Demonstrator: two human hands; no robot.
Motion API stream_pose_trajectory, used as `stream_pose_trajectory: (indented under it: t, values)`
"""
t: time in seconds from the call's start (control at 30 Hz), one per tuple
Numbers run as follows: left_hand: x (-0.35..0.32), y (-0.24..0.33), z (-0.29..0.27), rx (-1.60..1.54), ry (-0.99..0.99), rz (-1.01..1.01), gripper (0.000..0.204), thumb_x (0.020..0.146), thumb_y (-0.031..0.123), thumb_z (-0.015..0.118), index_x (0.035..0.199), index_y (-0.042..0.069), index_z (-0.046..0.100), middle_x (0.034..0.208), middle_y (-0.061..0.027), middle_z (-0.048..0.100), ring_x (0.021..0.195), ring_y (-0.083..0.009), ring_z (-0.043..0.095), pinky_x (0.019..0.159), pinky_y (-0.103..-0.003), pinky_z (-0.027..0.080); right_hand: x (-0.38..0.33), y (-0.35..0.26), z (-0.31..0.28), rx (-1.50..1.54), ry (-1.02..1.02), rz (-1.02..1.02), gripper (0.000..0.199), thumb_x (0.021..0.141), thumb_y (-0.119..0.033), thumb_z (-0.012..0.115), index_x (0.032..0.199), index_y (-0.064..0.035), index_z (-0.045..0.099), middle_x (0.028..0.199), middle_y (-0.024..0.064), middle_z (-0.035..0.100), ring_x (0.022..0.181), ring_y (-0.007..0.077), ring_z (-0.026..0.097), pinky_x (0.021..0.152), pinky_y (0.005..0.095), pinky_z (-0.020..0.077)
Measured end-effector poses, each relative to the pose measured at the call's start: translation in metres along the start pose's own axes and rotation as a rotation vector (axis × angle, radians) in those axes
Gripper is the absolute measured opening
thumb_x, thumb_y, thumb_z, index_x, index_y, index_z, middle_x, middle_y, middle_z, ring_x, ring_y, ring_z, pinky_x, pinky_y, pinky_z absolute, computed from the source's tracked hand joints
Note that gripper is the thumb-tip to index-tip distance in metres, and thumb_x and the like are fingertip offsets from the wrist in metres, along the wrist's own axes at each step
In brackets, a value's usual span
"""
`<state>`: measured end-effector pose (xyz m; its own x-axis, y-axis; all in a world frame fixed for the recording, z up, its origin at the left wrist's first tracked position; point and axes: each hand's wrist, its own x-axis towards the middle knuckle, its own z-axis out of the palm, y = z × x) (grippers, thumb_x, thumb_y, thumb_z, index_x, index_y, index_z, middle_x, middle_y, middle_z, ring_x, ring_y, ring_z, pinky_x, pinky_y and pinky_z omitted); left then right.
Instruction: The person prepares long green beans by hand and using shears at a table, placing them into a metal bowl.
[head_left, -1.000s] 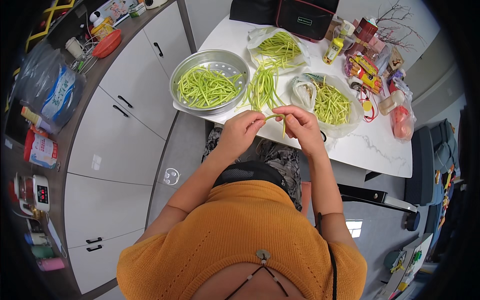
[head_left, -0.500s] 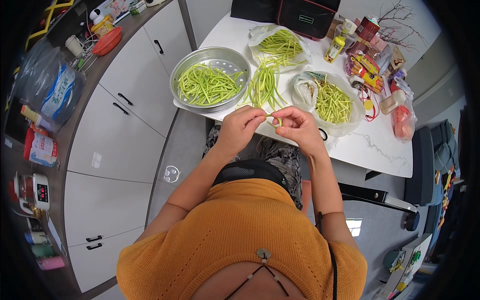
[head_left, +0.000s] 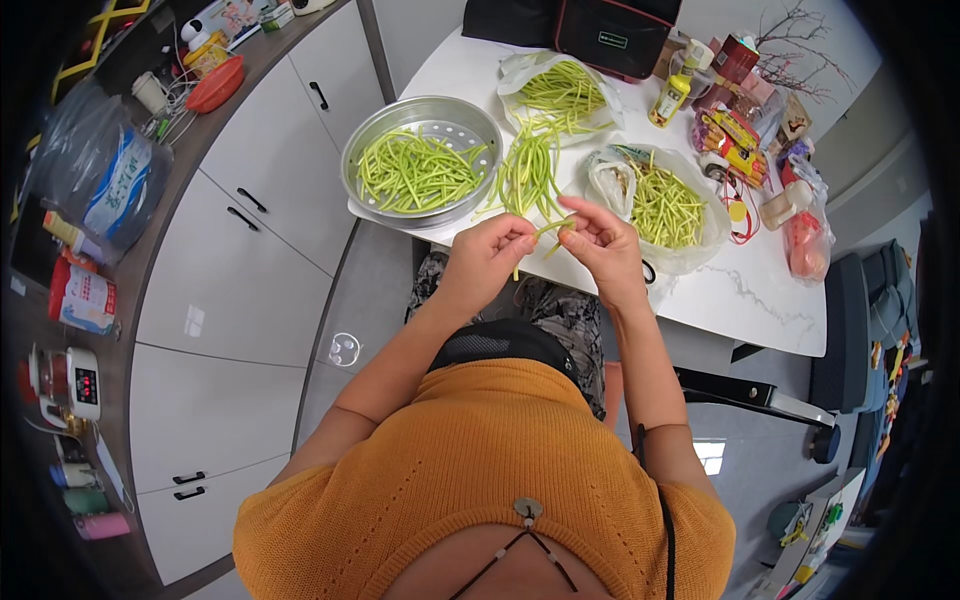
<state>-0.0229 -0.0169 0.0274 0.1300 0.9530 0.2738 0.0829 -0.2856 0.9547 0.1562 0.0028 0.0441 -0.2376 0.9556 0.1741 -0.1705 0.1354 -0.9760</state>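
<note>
My left hand (head_left: pixel 492 250) and my right hand (head_left: pixel 598 240) both pinch one long green bean (head_left: pixel 549 229) between them, just off the near edge of the white table (head_left: pixel 760 300). Beyond the hands a loose pile of long beans (head_left: pixel 530 170) lies on the table. To the left stands a round metal steamer tray (head_left: pixel 372 125) filled with cut green beans. On the right is an open plastic bag (head_left: pixel 705 235) of pale bean pieces. Another bag of beans (head_left: pixel 560 90) lies farther back.
A black bag (head_left: pixel 600 30), a yellow bottle (head_left: pixel 672 95), snack packets (head_left: pixel 735 140) and a red bagged item (head_left: pixel 805 245) crowd the table's far and right side. White cabinets (head_left: pixel 230 260) run along the left under a cluttered counter. A dark chair (head_left: pixel 850 330) stands at right.
Both hands stay at the table's edge working the bean; the fingers have shifted slightly and a length of bean now shows between them.
</note>
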Motion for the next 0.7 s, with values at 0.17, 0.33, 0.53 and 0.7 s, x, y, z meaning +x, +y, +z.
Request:
stream_pose_trajectory:
  t: [0.17, 0.33, 0.53, 0.7]
  values:
    - [0.002, -0.003, -0.006, -0.314, -0.046, -0.215, 0.014, 0.089, 0.013, 0.054, 0.097, 0.001, 0.055, 0.076, -0.0019, 0.059, 0.058, -0.0043, 0.051, 0.049, -0.016, 0.041, 0.006, 0.012, 0.004, 0.045, 0.102, -0.141, 0.013, 0.079, -0.005, 0.068, 0.090, 0.0003, 0.063, 0.078, -0.0013, 0.059, 0.064, 0.0009, 0.049, 0.057, 0.0145, 0.0388]
    - [0.001, -0.004, -0.004, -0.337, -0.072, -0.225, 0.015, 0.089, 0.013, 0.053, 0.099, 0.001, 0.054, 0.076, -0.0029, 0.059, 0.055, -0.0040, 0.050, 0.046, -0.016, 0.040, 0.002, 0.005, 0.008, -0.367, 0.144, -0.178, 0.009, 0.077, -0.003, 0.067, 0.086, -0.0014, 0.065, 0.075, 0.0006, 0.060, 0.059, 0.0030, 0.049, 0.052, 0.0183, 0.0391]
    - [0.002, -0.007, -0.005, -0.304, -0.056, -0.221, 0.013, 0.088, 0.010, 0.053, 0.097, 0.001, 0.053, 0.075, -0.0054, 0.060, 0.053, -0.0047, 0.050, 0.045, -0.016, 0.039, 0.001, -0.004, 0.019, -0.622, 0.096, -0.398, 0.008, 0.075, -0.003, 0.067, 0.083, -0.0031, 0.067, 0.075, 0.0063, 0.062, 0.058, 0.0117, 0.055, 0.053, 0.0226, 0.0428]
    - [0.011, -0.012, -0.020, -0.397, 0.217, -0.124, 0.011, 0.089, 0.009, 0.051, 0.096, 0.000, 0.053, 0.078, -0.0076, 0.062, 0.052, -0.0046, 0.048, 0.043, -0.016, 0.036, -0.001, -0.008, 0.018, -0.700, 0.047, -0.357, 0.008, 0.075, -0.003, 0.067, 0.083, -0.0034, 0.066, 0.076, 0.0070, 0.062, 0.060, 0.0142, 0.057, 0.054, 0.0239, 0.0444]
